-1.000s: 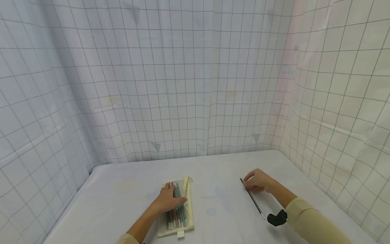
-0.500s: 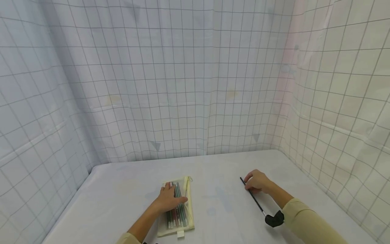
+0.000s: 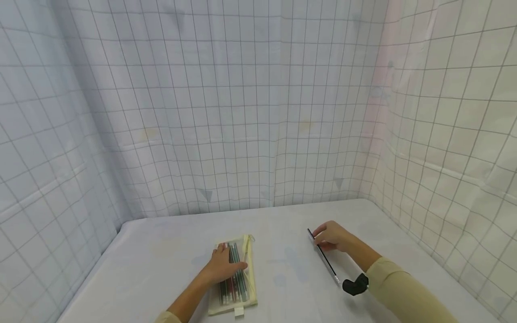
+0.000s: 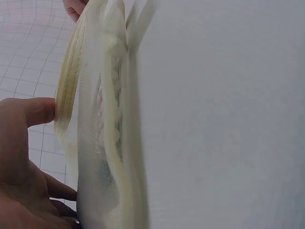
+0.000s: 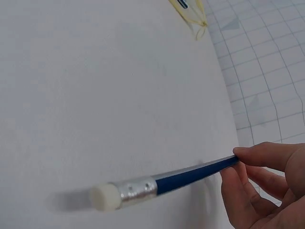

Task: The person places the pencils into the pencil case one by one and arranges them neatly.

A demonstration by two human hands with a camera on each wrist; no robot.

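Note:
A flat see-through pencil pouch [image 3: 251, 273] with a pale yellow border lies on the table, several pencils [image 3: 241, 280] showing inside. My left hand [image 3: 223, 267] rests on top of it, fingers spread and thumb toward the zip side. In the left wrist view the thumb is at the yellow zip edge [image 4: 69, 86]. To the right, my right hand [image 3: 334, 237] pinches a dark blue pencil [image 5: 186, 181] near its far end, between thumb and fingers. Its white eraser [image 5: 106, 197] and silver ferrule point back toward me, slightly raised over the table.
A white cloth covers the table [image 3: 161, 264]. White curtains with a grid pattern [image 3: 250, 112] hang behind it and along both sides. A black wrist-worn device [image 3: 355, 285] sits beside the right sleeve.
My right hand has moved a little to the left, carrying the pencil with it. The left hand and the pouch stay where they were.

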